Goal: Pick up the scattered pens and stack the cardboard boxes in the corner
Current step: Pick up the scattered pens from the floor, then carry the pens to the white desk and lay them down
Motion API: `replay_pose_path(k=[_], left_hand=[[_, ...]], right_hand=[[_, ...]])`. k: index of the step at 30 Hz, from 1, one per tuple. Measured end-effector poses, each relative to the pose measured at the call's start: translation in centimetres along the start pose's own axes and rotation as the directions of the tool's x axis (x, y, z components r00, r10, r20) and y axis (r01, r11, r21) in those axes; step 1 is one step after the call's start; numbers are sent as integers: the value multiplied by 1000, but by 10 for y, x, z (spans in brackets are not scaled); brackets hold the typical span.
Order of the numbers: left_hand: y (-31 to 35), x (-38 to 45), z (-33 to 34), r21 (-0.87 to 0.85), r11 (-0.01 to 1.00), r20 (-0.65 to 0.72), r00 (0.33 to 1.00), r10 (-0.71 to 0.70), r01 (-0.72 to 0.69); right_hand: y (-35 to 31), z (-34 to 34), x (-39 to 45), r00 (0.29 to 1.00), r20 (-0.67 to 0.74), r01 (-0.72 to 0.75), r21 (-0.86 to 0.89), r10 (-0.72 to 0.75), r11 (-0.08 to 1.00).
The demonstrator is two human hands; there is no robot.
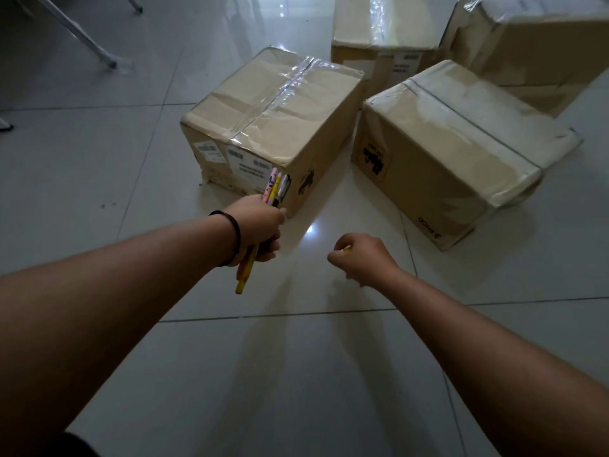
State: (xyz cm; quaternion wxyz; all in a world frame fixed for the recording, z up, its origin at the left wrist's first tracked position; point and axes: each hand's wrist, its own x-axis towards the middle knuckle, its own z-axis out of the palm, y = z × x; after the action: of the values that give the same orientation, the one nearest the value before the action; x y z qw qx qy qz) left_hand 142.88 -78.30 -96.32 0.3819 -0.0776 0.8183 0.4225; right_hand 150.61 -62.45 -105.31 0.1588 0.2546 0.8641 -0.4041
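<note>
My left hand (260, 229) grips a bundle of pens (275, 186), pink, yellow and white, that sticks out above and below the fist. It is just in front of the nearest cardboard box (273, 117). My right hand (361, 257) is curled low over the floor, with a bit of a yellow pen (346, 248) showing at its fingers. Several taped cardboard boxes stand on the floor: a second box (454, 146) at the right, a third box (382, 34) behind, and a fourth box (534, 41) at the far right.
Glossy white floor tiles (296, 374) spread all around. Metal furniture legs (99, 51) cross the top left. A narrow gap runs between the two nearest boxes.
</note>
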Motion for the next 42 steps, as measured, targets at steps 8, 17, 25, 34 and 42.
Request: replay_pose_path(k=[8, 17, 25, 34, 42], left_hand=[[18, -2, 33, 127, 992, 22, 1000, -23, 20], [19, -24, 60, 224, 972, 74, 996, 59, -74], [13, -113, 47, 91, 995, -61, 997, 44, -38], [119, -290, -51, -43, 999, -9, 1000, 17, -18], [235, -454, -173, -200, 979, -10, 999, 37, -38]], right_hand=[[27, -36, -10, 994, 65, -105, 355, 88, 929], [42, -59, -42, 998, 32, -66, 407, 58, 911], [2, -122, -154, 976, -122, -109, 440, 180, 891], [-146, -251, -294, 974, -98, -140, 444, 204, 885], [-315, -360, -406, 996, -83, 4, 455, 38, 890]])
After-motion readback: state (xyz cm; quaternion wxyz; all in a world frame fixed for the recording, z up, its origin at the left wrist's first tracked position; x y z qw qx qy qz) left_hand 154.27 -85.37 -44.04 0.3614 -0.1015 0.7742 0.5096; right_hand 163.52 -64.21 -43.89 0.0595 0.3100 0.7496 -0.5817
